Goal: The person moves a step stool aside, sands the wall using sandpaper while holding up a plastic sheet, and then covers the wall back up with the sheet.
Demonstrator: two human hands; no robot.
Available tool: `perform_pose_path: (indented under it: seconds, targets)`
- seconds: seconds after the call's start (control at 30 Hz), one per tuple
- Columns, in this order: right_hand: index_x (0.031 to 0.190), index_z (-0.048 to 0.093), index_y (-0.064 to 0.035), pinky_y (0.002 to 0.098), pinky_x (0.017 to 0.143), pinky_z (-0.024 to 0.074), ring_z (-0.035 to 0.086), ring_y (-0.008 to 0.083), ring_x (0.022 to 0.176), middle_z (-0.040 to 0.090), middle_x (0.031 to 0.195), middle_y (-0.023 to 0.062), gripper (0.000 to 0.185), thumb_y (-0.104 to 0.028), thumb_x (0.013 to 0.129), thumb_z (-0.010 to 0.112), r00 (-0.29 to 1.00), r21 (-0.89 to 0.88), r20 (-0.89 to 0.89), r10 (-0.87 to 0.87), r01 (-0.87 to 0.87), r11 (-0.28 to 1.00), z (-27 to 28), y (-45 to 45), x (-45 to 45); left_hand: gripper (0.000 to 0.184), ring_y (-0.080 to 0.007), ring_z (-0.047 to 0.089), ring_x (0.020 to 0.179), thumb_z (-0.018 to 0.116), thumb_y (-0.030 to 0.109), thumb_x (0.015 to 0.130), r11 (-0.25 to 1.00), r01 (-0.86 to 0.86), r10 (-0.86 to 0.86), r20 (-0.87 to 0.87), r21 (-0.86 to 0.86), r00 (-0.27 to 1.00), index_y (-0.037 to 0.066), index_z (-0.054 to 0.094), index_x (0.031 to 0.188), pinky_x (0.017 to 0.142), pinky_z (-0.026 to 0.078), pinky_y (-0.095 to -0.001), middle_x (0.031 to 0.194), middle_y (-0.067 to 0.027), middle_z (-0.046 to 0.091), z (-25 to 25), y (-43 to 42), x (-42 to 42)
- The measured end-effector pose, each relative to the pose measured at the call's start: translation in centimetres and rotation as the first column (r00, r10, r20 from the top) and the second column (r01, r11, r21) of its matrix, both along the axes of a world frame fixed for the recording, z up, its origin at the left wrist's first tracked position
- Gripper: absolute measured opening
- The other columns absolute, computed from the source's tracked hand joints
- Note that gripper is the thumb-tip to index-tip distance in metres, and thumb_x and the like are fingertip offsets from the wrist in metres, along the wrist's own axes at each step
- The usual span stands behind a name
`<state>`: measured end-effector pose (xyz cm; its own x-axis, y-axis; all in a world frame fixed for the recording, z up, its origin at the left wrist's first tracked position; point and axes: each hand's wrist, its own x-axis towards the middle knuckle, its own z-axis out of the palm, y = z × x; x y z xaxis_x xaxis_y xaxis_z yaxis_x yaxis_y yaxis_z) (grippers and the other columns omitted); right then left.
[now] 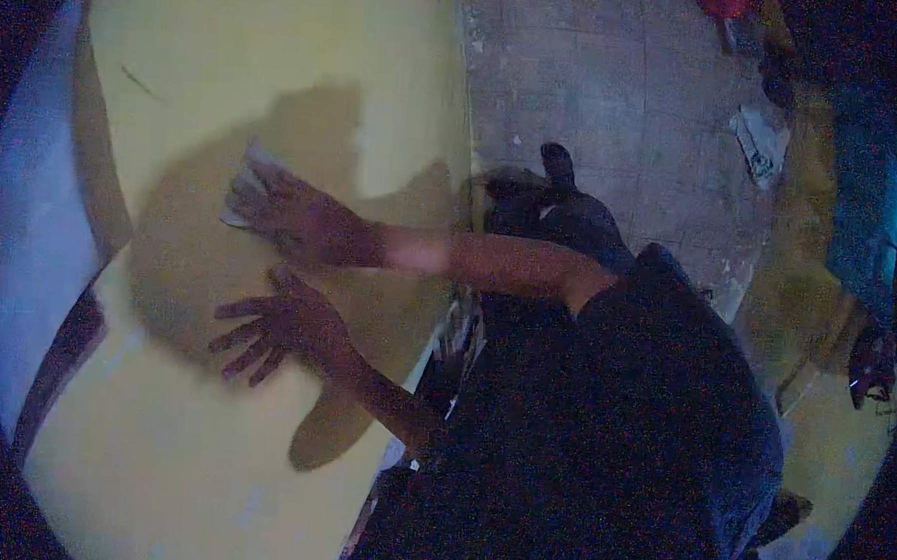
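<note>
A wide, pale yellow surface (pixel 209 490) fills the left half of the view, with a dark shadow across it. My right hand (pixel 311 219), the upper one, presses a whitish, flat piece (pixel 248 176) that looks like cloth or paper against this surface. Below it, my left hand (pixel 291 328) rests with fingers spread and nothing in them. The two hands are apart. Both forearms reach in from the right.
A grey tiled floor (pixel 617 97) lies at the upper right, with a light crumpled item (pixel 760 148) on it. A red object (pixel 723 4) shows at the top edge. Dark clothing covers the lower middle. Several unclear items lie far right.
</note>
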<state>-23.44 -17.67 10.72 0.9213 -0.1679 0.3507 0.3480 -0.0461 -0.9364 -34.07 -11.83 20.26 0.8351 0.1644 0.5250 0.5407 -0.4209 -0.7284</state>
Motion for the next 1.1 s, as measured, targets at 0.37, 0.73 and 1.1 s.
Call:
perform_pose_path:
  seconds: [0.37, 0.73, 1.1]
  targets:
    - [0.143, 0.034, -0.012, 0.0471, 0.114, 0.018, 0.014, 0.0421, 0.14, 0.025, 0.15, 0.0183, 0.054, -0.006, 0.09, 0.044, 0.998, 0.29, 0.064, 0.027, -0.045, 0.956, 5.8, -0.1, 6.6, 0.09, -0.0752, 0.022, 0.114, 0.026, 0.064, 0.092, 0.978, -0.208, 0.205, -0.11, -0.018, 0.973, -0.01, 0.016, 0.141, 0.078, 0.028, -0.0811, 0.136, -0.0484, 0.017, 4.4, -0.8, 5.9]
    - [0.138, 0.035, 0.0003, 0.0479, 0.115, 0.0115, 0.017, 0.0331, 0.141, 0.024, 0.149, 0.021, 0.048, -0.007, 0.091, 0.036, 0.968, 0.11, 0.117, 0.223, -0.235, 0.966, 11.2, -5.1, 6.1, 0.09, -0.0756, 0.007, 0.118, 0.026, 0.064, 0.092, 0.972, -0.181, 0.171, -0.079, -0.147, 0.982, -0.007, 0.008, 0.144, 0.083, 0.016, -0.0835, 0.139, -0.0476, 0.001, 6.9, -3.8, 5.7]
    - [0.138, 0.031, 0.0051, 0.0484, 0.114, 0.015, 0.01, 0.0348, 0.142, 0.017, 0.151, 0.0242, 0.047, -0.004, 0.092, 0.028, 0.908, -0.215, 0.345, 0.237, -0.169, 0.962, 9.3, -10.8, 4.6, 0.088, -0.0756, 0.007, 0.118, 0.027, 0.064, 0.092, 0.988, -0.023, 0.022, -0.007, -0.154, 1.0, -0.005, 0.009, 0.144, 0.082, 0.018, -0.0834, 0.14, -0.0465, 0.003, 6.1, -7.8, 1.4]
